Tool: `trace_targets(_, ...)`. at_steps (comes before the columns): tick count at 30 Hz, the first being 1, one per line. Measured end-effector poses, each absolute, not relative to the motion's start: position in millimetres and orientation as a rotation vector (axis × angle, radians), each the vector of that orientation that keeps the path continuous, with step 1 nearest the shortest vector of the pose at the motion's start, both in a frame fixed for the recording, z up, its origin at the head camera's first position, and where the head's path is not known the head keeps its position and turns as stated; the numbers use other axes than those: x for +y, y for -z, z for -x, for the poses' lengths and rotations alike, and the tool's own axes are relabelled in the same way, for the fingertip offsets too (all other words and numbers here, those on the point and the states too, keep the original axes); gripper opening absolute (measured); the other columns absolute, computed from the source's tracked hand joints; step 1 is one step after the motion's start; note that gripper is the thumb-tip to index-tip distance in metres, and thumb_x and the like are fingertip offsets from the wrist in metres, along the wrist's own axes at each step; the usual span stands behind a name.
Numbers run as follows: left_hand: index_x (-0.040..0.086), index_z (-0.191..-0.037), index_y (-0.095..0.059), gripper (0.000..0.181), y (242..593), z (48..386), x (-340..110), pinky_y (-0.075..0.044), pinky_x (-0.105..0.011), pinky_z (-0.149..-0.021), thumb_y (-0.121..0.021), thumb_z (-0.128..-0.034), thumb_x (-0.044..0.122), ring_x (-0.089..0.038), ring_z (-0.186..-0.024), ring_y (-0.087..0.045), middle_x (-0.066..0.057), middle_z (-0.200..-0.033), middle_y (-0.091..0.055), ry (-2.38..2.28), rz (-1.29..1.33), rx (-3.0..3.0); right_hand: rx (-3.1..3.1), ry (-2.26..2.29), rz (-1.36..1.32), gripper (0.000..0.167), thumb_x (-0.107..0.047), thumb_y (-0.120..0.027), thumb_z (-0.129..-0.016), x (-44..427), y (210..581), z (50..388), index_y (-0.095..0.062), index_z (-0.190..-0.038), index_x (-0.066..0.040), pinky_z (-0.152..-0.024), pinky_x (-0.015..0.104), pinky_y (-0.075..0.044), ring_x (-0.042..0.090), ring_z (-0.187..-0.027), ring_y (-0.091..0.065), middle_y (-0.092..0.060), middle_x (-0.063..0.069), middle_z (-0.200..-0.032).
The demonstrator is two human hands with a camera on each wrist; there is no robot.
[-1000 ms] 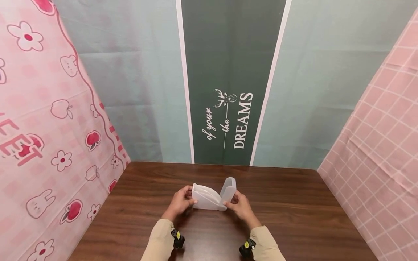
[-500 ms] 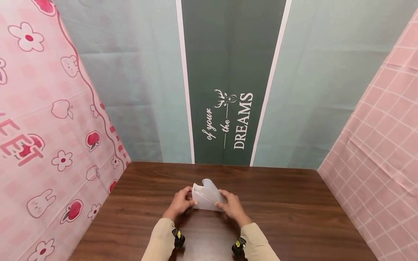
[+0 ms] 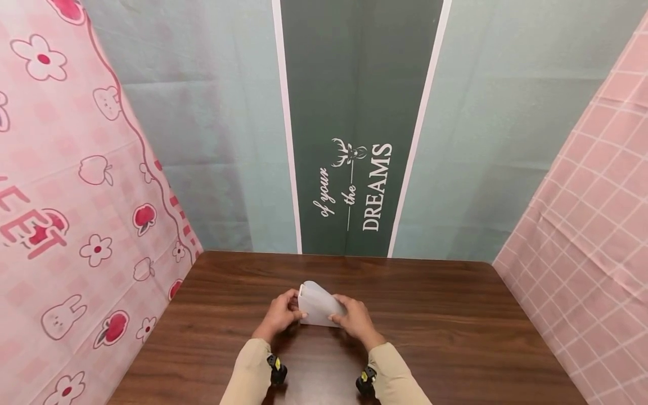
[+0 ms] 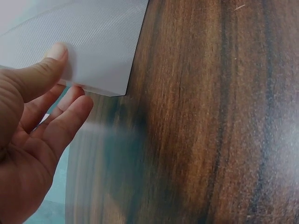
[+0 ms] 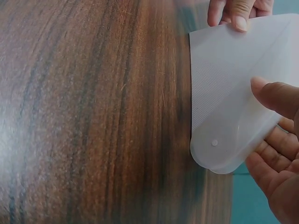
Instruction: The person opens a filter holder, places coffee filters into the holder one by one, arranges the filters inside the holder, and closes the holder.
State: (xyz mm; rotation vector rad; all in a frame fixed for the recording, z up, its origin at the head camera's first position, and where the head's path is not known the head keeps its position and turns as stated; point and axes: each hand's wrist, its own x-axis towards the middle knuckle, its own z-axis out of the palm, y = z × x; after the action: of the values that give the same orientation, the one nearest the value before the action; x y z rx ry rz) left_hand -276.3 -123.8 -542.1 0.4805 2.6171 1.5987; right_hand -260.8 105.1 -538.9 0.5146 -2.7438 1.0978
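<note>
A slim white plastic case (image 3: pixel 318 304) with a pivoting translucent cover stands on the wooden table, in the middle of the head view. The cover lies swung down over the body, and its round pivot pin (image 5: pixel 214 143) shows at the right lower corner in the right wrist view. My left hand (image 3: pixel 280 314) grips the case's left end, thumb on the near ribbed side (image 4: pixel 103 56). At the right end my right hand (image 3: pixel 356 318) holds the cover, thumb on the near face and fingers behind. The inside of the case is hidden.
The dark wood tabletop (image 3: pixel 430 315) spreads around the case. A pink patterned cloth (image 3: pixel 101 225) hangs at the left, a pink checked one (image 3: pixel 597 197) at the right. Behind the table hangs a green-grey curtain (image 3: pixel 354 112) with lettering.
My right hand has swung the cover from raised at the right, leftward and down over the body, moving slightly left with it. My left hand has stayed at the left end.
</note>
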Motion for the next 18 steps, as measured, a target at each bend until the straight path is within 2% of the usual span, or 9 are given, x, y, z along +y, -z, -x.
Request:
trace_targets(8,0.0,-0.103,-0.059,0.034,541.9,274.4,-125.0,-0.052,-0.032,-0.066,-0.077,-0.0745,0.003,-0.023,-0.082,-0.064,-0.012,-0.094,-0.065,-1.648,-0.482,2.553,-2.75,-1.091,-0.522,0.043,-0.018,-0.08,-0.072,106.1,541.1,264.0,-0.066,-0.112,-0.008,-0.071,0.039,-0.049,0.025,-0.085,-0.061,-0.066,0.011,-0.101)
trace_targets(18,0.0,-0.104,-0.059,0.035,544.5,276.0,-127.2,-0.052,-0.03,-0.066,-0.077,-0.0744,0.004,-0.02,-0.082,-0.064,-0.009,-0.092,-0.066,-1.673,-0.491,2.527,-2.735,-1.056,-0.541,0.045,-0.019,-0.081,-0.071,104.6,542.0,264.9,-0.066,-0.111,-0.006,-0.071,0.038,-0.048,0.025,-0.085,-0.061,-0.067,0.01,-0.101)
